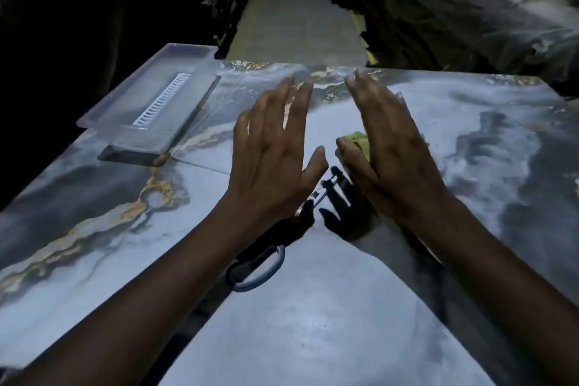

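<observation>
The left hand (275, 147) and right hand (385, 147) hovered empty, fingers straight, at mid-frame, so the work looked barely begun: the scissors (266, 263) lay ungripped below the left wrist, a green scrap (357, 139) half hidden under the right hand.

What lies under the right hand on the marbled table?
A yellow-green thing shows beneath the right hand. The hand covers most of it, so its shape and kind cannot be told.
</observation>
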### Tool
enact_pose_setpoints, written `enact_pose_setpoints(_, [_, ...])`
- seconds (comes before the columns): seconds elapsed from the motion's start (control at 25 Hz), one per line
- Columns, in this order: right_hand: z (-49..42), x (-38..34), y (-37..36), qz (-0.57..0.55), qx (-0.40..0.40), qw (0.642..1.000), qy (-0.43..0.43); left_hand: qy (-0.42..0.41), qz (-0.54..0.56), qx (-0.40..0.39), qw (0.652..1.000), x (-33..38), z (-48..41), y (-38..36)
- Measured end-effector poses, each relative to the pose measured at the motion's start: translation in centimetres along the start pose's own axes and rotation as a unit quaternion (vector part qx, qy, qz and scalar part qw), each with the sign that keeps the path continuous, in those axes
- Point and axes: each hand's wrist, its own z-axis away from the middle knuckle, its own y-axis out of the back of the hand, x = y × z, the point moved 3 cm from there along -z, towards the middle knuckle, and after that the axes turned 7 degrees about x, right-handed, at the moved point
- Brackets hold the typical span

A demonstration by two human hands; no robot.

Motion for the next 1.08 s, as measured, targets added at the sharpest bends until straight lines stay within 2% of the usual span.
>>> enact_pose_setpoints(0.08, [0.4, 0.2, -0.3, 0.005, 0.016, 1.000, -0.004, 0.020, -0.045, -0.028, 0.998, -0.3, 1.2, 0.8])
enact_pose_setpoints(0.24, [1.1, 1.4, -1.5, 0.050, 0.012, 0.999, 0.007, 0.034, -0.086, -0.151, 0.984, -1.1, 4.1, 0.3])
enact_pose_setpoints(0.4, [1.5, 2.6, -2.7, 0.217, -0.027, 0.976, -0.010, 0.015, -0.090, -0.185, 0.978, -1.1, 5.3, -1.1])
enact_pose_setpoints(0.52, [1.7, 3.9, -3.9, 0.260, -0.068, 0.962, -0.058, -0.013, -0.100, -0.189, 0.977, -0.8, 4.7, -1.7])
enact_pose_setpoints(0.64, [1.7, 4.9, -4.1, 0.261, -0.117, 0.955, -0.082, -0.004, -0.112, -0.176, 0.978, -1.3, 3.5, -2.1])
enact_pose_setpoints(0.76, [1.8, 5.0, -3.5, 0.201, -0.091, 0.967, -0.129, -0.006, -0.123, -0.139, 0.983, -1.8, 1.7, -2.2])
enact_pose_setpoints(0.92, [1.8, 5.2, -3.4, 0.212, -0.122, 0.965, -0.097, -0.028, -0.108, -0.074, 0.991, -2.0, -0.7, -2.0])
enact_pose_setpoints(1.08, [1.3, 5.7, -3.2, 0.224, -0.109, 0.966, -0.068, -0.036, -0.085, -0.020, 0.996, -2.3, -1.4, -2.4])
